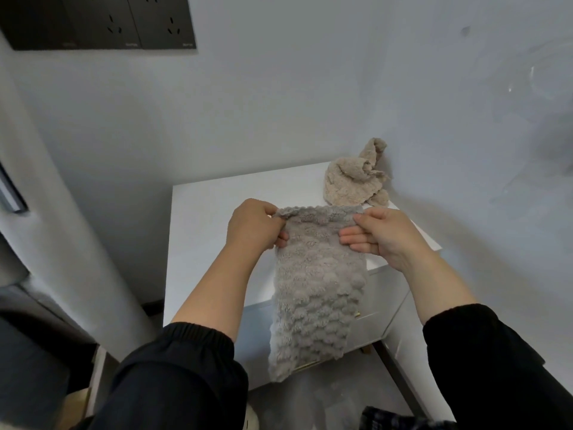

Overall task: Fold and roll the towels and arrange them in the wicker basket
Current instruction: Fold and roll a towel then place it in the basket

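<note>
A grey fluffy towel (316, 287), folded into a long narrow strip, hangs down in front of the white cabinet. My left hand (252, 226) pinches its top left corner and my right hand (379, 232) pinches its top right corner, holding the upper edge level above the cabinet top. A beige towel (350, 178) lies crumpled at the far right corner of the cabinet top, against the wall. No wicker basket is in view.
The white cabinet (204, 231) stands against a pale wall, with drawers on its front below the hanging towel. A dark socket panel (102, 21) is on the wall at upper left. A pale column (62, 193) runs along the left.
</note>
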{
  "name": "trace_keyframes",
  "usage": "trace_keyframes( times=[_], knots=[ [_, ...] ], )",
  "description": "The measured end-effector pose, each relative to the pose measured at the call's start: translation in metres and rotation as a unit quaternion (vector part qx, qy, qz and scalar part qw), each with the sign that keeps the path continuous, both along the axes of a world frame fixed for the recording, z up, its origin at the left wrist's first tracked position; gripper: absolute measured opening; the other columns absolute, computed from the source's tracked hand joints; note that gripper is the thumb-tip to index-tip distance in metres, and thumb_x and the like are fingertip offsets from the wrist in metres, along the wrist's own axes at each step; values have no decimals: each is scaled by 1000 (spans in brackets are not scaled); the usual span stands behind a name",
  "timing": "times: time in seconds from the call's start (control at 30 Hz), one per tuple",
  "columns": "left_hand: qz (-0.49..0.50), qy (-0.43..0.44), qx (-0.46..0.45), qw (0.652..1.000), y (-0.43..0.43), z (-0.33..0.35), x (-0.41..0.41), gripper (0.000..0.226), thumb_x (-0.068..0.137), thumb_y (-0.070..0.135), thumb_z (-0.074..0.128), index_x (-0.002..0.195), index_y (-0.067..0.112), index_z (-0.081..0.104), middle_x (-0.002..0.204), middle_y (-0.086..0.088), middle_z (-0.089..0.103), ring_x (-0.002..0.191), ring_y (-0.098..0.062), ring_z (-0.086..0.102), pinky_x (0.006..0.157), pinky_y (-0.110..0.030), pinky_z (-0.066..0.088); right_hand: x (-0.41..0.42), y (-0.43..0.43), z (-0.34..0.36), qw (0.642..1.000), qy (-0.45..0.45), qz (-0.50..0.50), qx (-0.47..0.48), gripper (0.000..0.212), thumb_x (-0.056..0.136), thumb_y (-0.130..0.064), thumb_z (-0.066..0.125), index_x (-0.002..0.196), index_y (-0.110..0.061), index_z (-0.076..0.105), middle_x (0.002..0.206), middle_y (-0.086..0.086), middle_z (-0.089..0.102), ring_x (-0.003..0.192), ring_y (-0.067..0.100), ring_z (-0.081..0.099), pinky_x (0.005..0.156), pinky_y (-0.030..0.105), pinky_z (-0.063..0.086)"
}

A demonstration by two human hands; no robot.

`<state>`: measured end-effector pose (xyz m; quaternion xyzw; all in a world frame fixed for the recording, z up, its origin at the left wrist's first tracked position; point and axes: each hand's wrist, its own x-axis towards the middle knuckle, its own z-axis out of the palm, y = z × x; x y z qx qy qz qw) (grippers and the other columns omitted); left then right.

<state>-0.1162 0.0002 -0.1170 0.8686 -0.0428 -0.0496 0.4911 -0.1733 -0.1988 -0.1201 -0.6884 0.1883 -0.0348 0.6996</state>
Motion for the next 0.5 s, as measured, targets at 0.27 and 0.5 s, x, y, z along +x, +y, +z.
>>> trace_keyframes(
  times=[0.27, 0.5],
  knots=[
    [12, -2, -119, 993, -2, -5, 5, 22, 87, 17, 56, 76, 7, 72, 80, -13, 72, 81, -21, 67, 83, -43, 55, 5, 0, -5, 995, -74, -45, 50, 21, 97, -14, 50, 110, 0, 58, 105, 21, 68, 89, 24, 71, 80, 30, 58],
    [16, 32, -116, 993, -5, -11, 1, 25, 84, 29, 67, 65, 14, 72, 71, -2, 68, 73, -21, 61, 78, -29, 51, 0, -10, -14, 997, -44, -56, -30, 11, 88, -5, 62, 77, -8, 65, 84, 12, 61, 75, 22, 62, 74, 33, 57]
  ],
)
